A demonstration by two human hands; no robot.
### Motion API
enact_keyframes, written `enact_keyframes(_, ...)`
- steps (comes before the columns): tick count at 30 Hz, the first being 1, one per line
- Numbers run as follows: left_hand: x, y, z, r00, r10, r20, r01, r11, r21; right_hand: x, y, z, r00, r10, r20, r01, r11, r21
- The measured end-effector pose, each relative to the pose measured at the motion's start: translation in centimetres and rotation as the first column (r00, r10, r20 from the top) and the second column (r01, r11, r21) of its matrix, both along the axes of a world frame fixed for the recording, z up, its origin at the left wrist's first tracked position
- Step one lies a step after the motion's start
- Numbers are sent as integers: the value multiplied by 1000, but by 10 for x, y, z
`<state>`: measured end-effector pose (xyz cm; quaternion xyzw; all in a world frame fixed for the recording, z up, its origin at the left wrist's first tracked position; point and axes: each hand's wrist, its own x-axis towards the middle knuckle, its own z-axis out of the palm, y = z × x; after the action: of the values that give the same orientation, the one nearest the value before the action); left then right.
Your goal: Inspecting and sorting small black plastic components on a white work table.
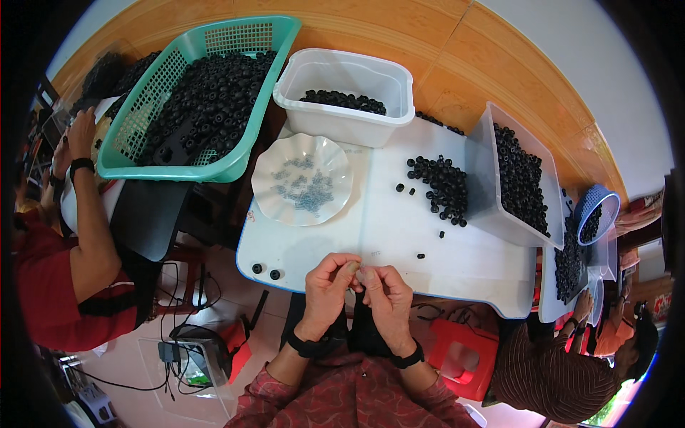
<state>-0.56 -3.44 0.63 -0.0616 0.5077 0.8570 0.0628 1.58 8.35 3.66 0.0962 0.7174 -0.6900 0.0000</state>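
Note:
My left hand and my right hand meet at the front edge of the white table, thumbs and fingertips pinched together. Whatever lies between the fingertips is too small or hidden to make out. Two black ring-like parts stand on the table left of my left hand. Beyond my hands is a white scalloped plate with many small clear or silvery pieces on it. A spread pile of small black parts lies to the right, with a single black part nearer my right hand.
A green basket full of black parts stands at the far left. A white tub and a clear bin hold more. People work at left and right. A red stool and cables are below.

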Motion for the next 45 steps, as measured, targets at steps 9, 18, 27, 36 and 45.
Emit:
enact_keyframes(9,8,-2,-2,981,-11,-192,-23,984,-177,6,8,-6,991,85,100,-60,971,-230)
enact_keyframes(18,10,2,-1,995,-3,-100,-27,955,-294,8,0,-11,986,33,-165,2,978,210)
enact_keyframes(27,1,4,2,999,20,39,-15,990,-143,-1,18,-17,954,85,-286,27,930,367)
enact_keyframes(36,-42,20,0,981,0,-193,-104,841,-531,-11,41,-20,943,-60,-328,199,892,407)
enact_keyframes(45,-60,32,-7,930,-102,-354,-236,572,-785,-8,49,-25,951,-94,-296,206,903,377)
